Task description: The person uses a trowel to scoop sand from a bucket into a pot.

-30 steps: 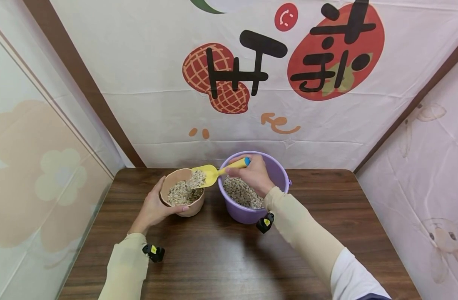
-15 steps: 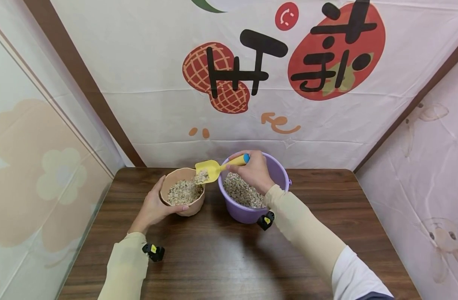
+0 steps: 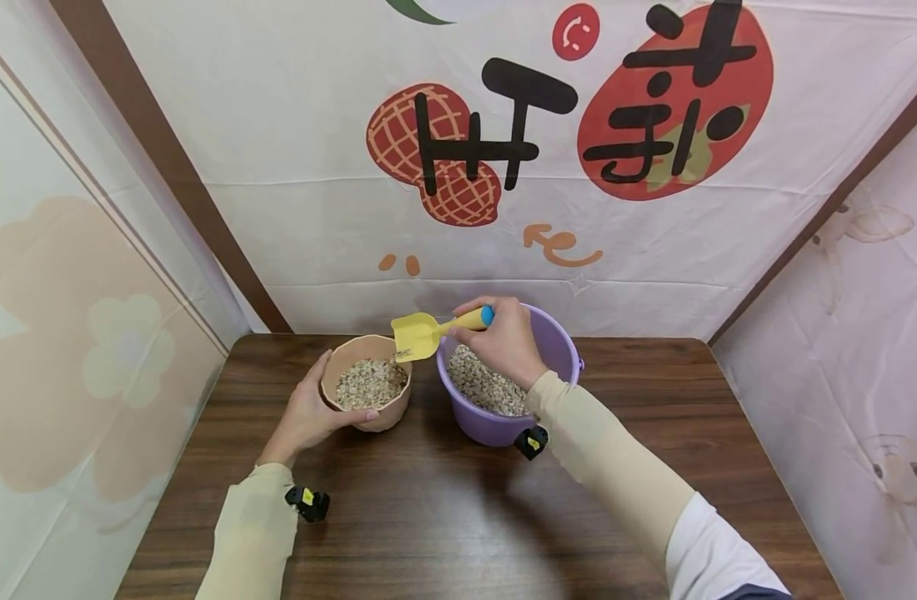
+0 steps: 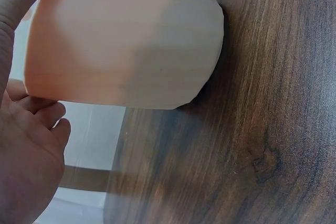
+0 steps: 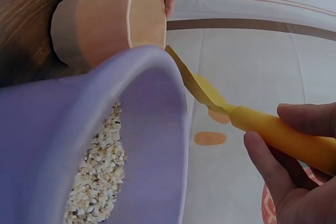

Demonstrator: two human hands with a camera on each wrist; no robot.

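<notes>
My left hand (image 3: 308,417) grips a peach-coloured faceted pot (image 3: 389,417), thumb over its near rim and fingers around the left side. Pale gravel (image 3: 370,383) lies inside the pot. A yellow toy shovel (image 3: 419,336) with a blue handle end is held by the handle in my right hand (image 3: 509,342). Its blade is tilted down at the pot's right rim, with only a few grains at the lower edge. Under the right hand stands a purple bucket (image 3: 488,429) with more gravel (image 5: 100,171), partly hidden by hand and forearm. The left wrist view shows the pot's outer wall (image 4: 126,40).
Pot and bucket stand close together near the back edge of a dark wooden table (image 3: 428,517). Right behind is a white printed cloth wall (image 3: 316,233); further cloth panels flank the table on both sides.
The shovel has risen slightly and tipped over, and the gravel on its blade has run off into the pot, leaving a few grains. The left hand and pot have stayed put.
</notes>
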